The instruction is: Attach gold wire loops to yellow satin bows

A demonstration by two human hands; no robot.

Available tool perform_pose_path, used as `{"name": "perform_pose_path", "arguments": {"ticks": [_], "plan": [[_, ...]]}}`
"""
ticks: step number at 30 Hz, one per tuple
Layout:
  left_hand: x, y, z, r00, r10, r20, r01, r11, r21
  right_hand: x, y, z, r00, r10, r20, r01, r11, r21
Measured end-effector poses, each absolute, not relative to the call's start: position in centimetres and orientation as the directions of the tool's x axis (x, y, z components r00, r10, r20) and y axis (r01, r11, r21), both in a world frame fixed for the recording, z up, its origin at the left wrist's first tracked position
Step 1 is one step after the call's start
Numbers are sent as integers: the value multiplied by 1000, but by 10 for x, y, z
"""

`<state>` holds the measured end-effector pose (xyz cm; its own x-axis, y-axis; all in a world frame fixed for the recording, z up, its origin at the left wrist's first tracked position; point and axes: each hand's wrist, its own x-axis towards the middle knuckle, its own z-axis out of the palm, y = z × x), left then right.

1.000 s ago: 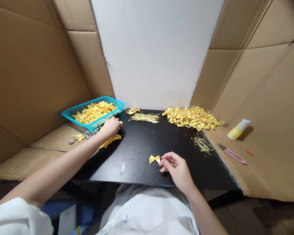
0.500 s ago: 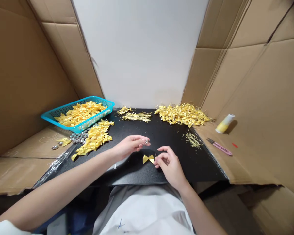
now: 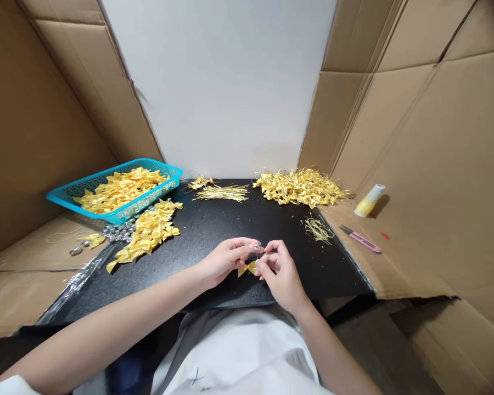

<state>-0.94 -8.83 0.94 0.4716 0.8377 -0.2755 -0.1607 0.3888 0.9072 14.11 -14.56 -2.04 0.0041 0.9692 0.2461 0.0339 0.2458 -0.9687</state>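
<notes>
My left hand (image 3: 230, 258) pinches a small silver bell (image 3: 257, 247) between thumb and forefinger, above the black tabletop. Close beside it, my right hand (image 3: 280, 269) is closed on a thin needle (image 3: 257, 255) that points up towards the bell. Just below the fingers is a yellow ribbon bow (image 3: 247, 269), its right side at my right fingertips and partly covered by them. Whether the needle touches the bell is too small to tell.
A blue basket (image 3: 144, 204) of yellow bows stands at the left, with silver bells (image 3: 121, 231) and loose bows (image 3: 150, 233) beside it. Gold cords (image 3: 222, 192) and finished-looking bows (image 3: 300, 186) lie behind. Thread snips (image 3: 360, 239), thread scraps (image 3: 318, 230) and a thread spool (image 3: 369, 201) are right.
My left hand has brought the bell to the right, up to the needle at my right fingertips. The whole view has shifted slightly.
</notes>
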Motion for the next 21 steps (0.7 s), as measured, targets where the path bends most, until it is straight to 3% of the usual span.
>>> {"name": "perform_pose_path", "arguments": {"ticks": [9, 21], "plan": [[-12, -90, 4, 590, 790, -170, -245, 376, 894, 140, -147, -19, 2, 971, 239, -70, 239, -969], [-12, -88, 4, 595, 783, -183, -163, 341, 926, 141, -145, -19, 7, 967, 256, -75, 256, -964]]}}
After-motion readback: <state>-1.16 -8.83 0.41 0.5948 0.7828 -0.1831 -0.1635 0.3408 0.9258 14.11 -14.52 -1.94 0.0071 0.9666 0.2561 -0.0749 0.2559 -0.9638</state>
